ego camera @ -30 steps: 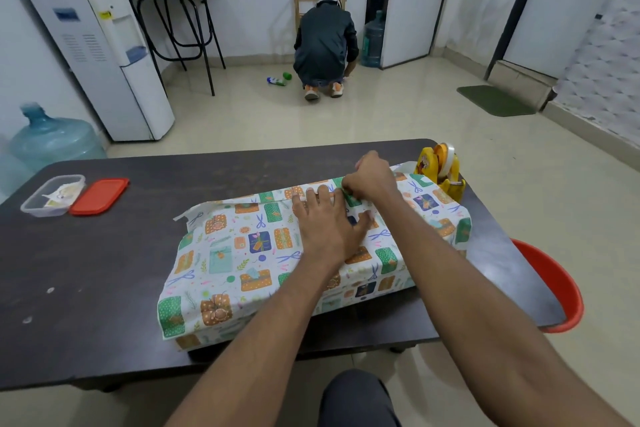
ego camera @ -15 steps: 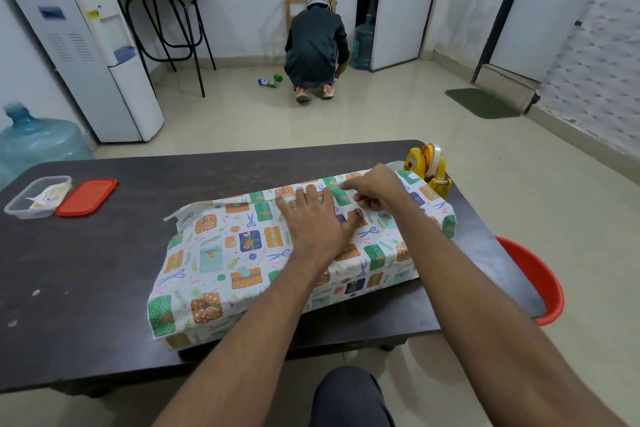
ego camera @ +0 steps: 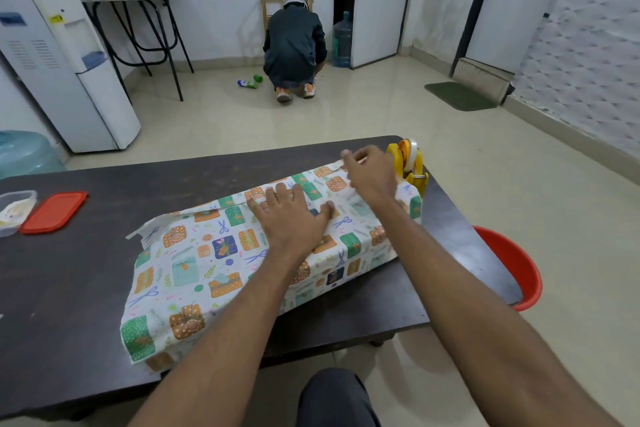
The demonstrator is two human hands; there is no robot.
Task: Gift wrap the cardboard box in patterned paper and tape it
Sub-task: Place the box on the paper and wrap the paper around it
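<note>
— What sits farthest left of the fingers?
— A clear plastic container (ego camera: 15, 210) and, touching it, a flat red plastic lid (ego camera: 53, 211). Both lie on the dark rectangular table (ego camera: 86, 288), well apart from either hand.

— And the thing being wrapped?
— The cardboard box draped in white patterned paper (ego camera: 207, 263) lies across the table, directly under the left fingers and stretching out to their left. Brown cardboard peeks out at its near-left corner.

— How is the left hand (ego camera: 291, 218)?
— It is palm down on top of the paper. Its fingers (ego camera: 277, 192) are straight and spread apart, pressing at the paper's seam.

— The right hand (ego camera: 372, 177)?
— It is just right of the left fingers and farther away, over the box's far-right edge. Its fingers are curled together; whether they pinch anything I cannot tell.

— Beyond it?
— A yellow tape dispenser with a pale roll (ego camera: 408, 163) stands just right of the right fingers, near the table's far-right corner. Lower right, off the table, is a round red plastic tub (ego camera: 512, 267).
</note>
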